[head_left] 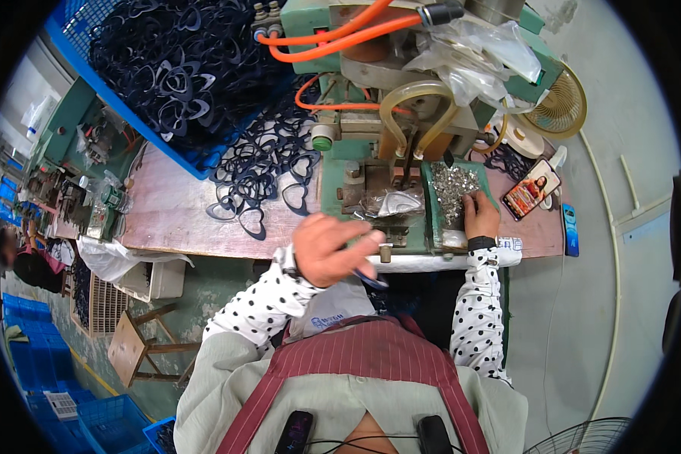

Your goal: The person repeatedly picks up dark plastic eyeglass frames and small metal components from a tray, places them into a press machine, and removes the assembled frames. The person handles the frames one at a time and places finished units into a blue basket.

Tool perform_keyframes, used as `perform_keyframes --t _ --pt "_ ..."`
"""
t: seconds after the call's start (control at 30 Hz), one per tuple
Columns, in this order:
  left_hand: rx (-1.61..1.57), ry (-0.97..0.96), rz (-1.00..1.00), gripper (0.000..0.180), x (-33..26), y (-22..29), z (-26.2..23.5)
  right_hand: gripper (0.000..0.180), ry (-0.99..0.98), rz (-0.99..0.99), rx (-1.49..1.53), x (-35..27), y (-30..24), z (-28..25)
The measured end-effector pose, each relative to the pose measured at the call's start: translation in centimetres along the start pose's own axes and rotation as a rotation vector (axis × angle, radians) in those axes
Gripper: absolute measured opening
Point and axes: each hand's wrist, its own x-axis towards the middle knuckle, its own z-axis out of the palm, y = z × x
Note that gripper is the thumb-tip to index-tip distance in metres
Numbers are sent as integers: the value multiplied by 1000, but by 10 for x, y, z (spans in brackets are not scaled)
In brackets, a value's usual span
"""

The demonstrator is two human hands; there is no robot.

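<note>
My left hand [331,248] is in front of the machine's near edge, slightly blurred, with its fingers bent together. A dark blue heart-shaped frame [372,281] shows below and between those fingers, apparently gripped by them. My right hand [481,217] reaches over a green tray [433,219] of small shiny silver pieces [452,184]. Its fingertips are drawn together at the pile's edge, and whatever they pinch is too small to make out. Between the hands, a pale curved piece [399,203] lies on the bed of the green machine [333,174], under its press head.
A blue crate [166,151] heaped with dark frames stands at the upper left, with loose heart-shaped frames [253,181] spilling onto the table [166,219]. Right of the tray lie a phone with a lit screen [532,189] and a blue device [570,230]. Orange hoses [340,41] cross above.
</note>
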Motion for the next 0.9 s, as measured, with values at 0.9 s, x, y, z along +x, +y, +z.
perform_keyframes --t 0.9 --pt "-324 -158 -10 38 8 21 54 9 57 -81 30 -5 -9 -11"
